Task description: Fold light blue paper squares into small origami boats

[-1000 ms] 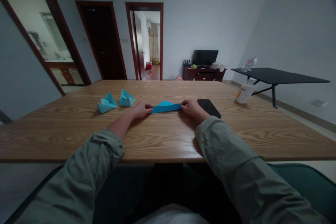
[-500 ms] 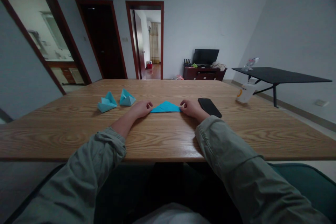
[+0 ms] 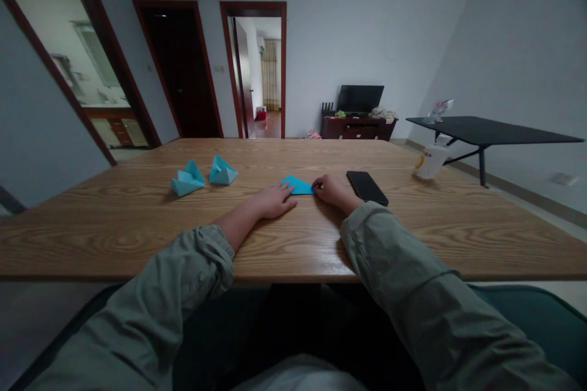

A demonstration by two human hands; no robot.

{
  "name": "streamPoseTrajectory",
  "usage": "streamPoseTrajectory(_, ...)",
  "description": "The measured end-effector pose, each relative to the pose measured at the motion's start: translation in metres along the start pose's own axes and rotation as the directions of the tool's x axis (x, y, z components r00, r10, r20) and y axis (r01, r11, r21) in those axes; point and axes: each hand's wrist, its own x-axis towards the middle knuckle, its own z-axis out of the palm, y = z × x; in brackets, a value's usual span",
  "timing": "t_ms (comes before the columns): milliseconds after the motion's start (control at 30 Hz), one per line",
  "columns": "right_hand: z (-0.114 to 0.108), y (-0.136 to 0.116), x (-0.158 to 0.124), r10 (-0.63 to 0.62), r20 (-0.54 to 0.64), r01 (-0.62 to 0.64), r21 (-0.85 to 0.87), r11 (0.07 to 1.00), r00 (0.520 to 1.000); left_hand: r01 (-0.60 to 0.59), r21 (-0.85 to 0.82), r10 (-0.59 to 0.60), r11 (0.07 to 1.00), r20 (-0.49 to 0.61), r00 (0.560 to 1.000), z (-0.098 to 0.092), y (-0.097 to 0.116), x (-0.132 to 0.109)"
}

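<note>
A flat blue folded paper (image 3: 299, 185) lies on the wooden table (image 3: 293, 232) in front of me. My left hand (image 3: 274, 200) rests palm down over the paper's left part, fingers stretched flat, hiding that half. My right hand (image 3: 331, 189) pinches the paper's right corner with curled fingers. Two finished blue paper shapes, one (image 3: 187, 179) and the other (image 3: 222, 171), stand to the left, apart from my hands.
A black phone (image 3: 367, 187) lies just right of my right hand. A white bottle (image 3: 429, 160) stands at the table's right side. Beyond are a black side table (image 3: 495, 131), a television on a cabinet (image 3: 359, 99) and open doorways.
The paper went from a raised long strip to a flat triangle. My left hand let go of the left tip and slid right, flattening over the paper.
</note>
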Motion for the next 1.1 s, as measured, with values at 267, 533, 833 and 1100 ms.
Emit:
streamPoseTrajectory(267,0.008,0.012,0.005,0.021,-0.010,-0.020,0.013,1.000,1.000,0.098,-0.118,-0.086,0.988,0.098,0.991,0.002,-0.006,-0.002)
streamPoseTrajectory(533,0.014,0.019,0.004,0.030,0.017,-0.029,-0.027,0.999,0.999,0.073,-0.146,-0.062,0.987,0.073,0.995,0.006,-0.012,0.000)
streamPoseTrajectory(833,0.013,0.019,0.003,0.067,0.032,-0.067,0.005,0.998,0.997,0.082,-0.213,-0.096,0.974,-0.056,0.994,0.001,-0.016,-0.004)
streamPoseTrajectory(1100,0.008,0.013,-0.001,0.067,-0.009,-0.066,0.075,0.995,0.998,0.097,-0.186,-0.122,0.978,-0.129,0.984,-0.001,-0.017,-0.004)
